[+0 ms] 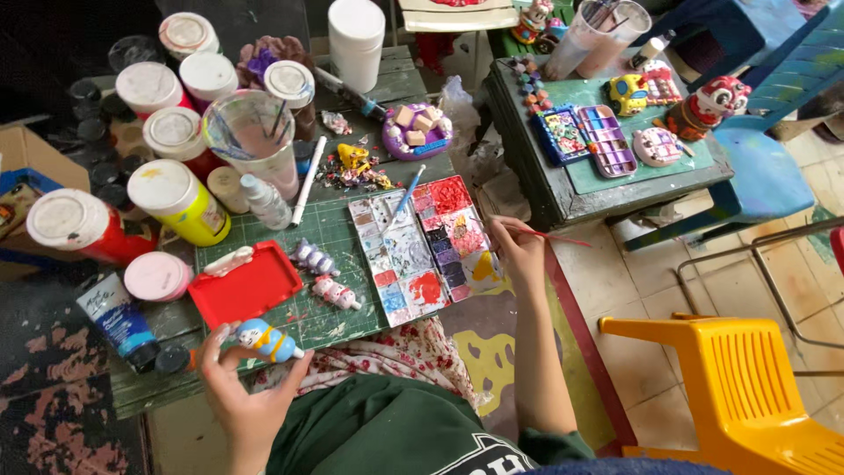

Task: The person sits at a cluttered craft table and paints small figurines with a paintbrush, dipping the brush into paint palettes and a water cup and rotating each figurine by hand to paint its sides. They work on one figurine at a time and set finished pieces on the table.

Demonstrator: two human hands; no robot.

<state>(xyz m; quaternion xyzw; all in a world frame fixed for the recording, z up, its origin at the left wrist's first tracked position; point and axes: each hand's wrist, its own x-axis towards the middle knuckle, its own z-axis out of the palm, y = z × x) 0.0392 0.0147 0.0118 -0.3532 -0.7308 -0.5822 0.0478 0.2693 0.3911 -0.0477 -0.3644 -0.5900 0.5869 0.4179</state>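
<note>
My left hand (237, 387) holds a small blue, white and yellow painted figurine (266, 339) above the near edge of the green cutting mat (325, 233). My right hand (519, 251) grips a thin red-handled paintbrush (558, 236), its fingers resting at the right edge of a paint palette (426, 246) full of red, pink, purple and blue wells. Two small painted figurines (325, 274) lie on the mat between the palette and a red tray (244, 283). A blue-handled brush (406, 195) lies across the palette.
Several paint bottles with white caps (176, 198) crowd the left of the table, with a brush cup (255, 141) and a paint tube (119, 318). A second dark table (545, 189) holds another palette (585, 136) and figurines. A yellow plastic chair (747, 387) stands at the right.
</note>
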